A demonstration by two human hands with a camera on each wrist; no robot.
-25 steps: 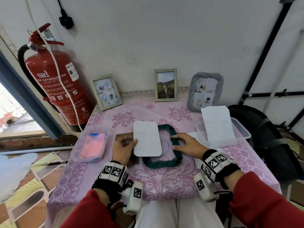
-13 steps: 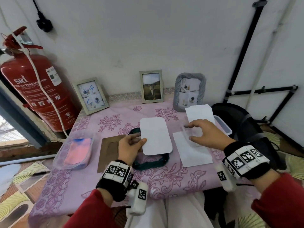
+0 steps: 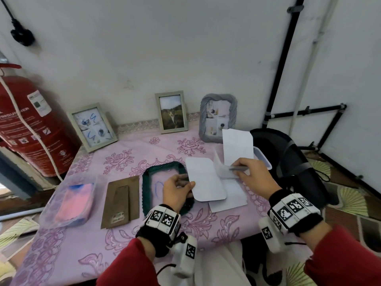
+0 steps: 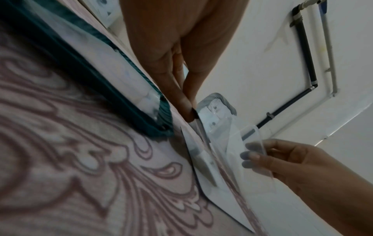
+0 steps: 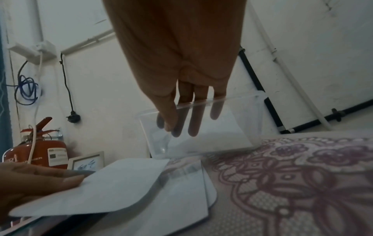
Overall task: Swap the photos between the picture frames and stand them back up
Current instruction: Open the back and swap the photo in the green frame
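Note:
A dark green frame [image 3: 147,182] lies flat on the pink tablecloth, its back off. Its brown backing board [image 3: 121,200] lies to its left. My left hand [image 3: 188,183] pinches the left edge of a white round-cornered photo [image 3: 206,180], blank side up, just right of the frame. My right hand [image 3: 237,169] pinches a clear pane [image 3: 223,171] lifted over a white sheet [image 3: 231,198] on the table. In the right wrist view my fingers [image 5: 193,126] show through the clear pane [image 5: 232,115]. The left wrist view shows the green frame [image 4: 96,75] and my thumb and finger [image 4: 188,111] on the photo's edge.
Three frames stand against the wall: a pale one [image 3: 92,126], a cat photo [image 3: 172,112] and a grey one [image 3: 218,118]. A clear tub [image 3: 262,159] holds another white sheet [image 3: 237,145]. A lidded tub [image 3: 72,201] sits left, a fire extinguisher [image 3: 31,124] beyond, a black bag [image 3: 294,162] right.
My right hand left the green frame, went right and lifted the clear pane off the white sheet. My left hand carried the photo rightward off the frame. The head view swung right.

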